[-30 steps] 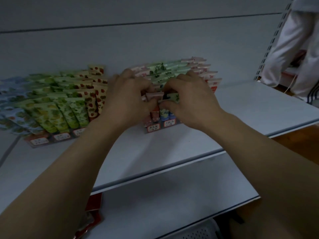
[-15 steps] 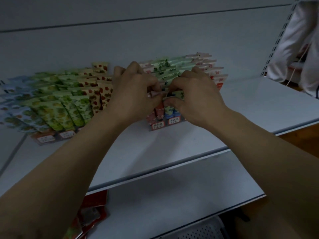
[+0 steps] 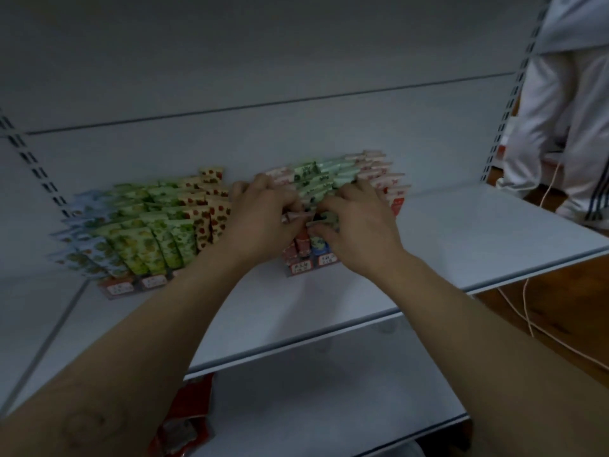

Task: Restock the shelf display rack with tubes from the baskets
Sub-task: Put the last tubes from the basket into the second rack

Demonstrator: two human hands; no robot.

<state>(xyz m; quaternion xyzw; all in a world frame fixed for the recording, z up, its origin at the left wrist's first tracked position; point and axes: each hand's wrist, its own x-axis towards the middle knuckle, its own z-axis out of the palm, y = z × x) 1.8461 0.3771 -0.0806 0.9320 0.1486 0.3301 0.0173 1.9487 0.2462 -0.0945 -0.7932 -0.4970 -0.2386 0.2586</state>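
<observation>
Near the back edge of the smooth white metal shelf point(image 3: 461, 245), the display rack point(image 3: 301, 267) holds slanted rows of glossy printed tubes with flat crimped ends. In its front rows, the left hand point(image 3: 260, 222) pinches a pink tube point(image 3: 293, 216) by the crimp. Just beside it, the right hand point(image 3: 359, 222) curls its fingers round a green-patterned tube point(image 3: 328, 218).

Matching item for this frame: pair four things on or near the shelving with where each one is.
Things:
1 left hand
2 red packet
3 white cord
4 green tubes

Places:
a lower shelf
b floor, far right
c upper shelf, in the left rack
d at the right rack, pinching a tube

Pairs: 1-d, 2-a, 3-b, 4-c
</observation>
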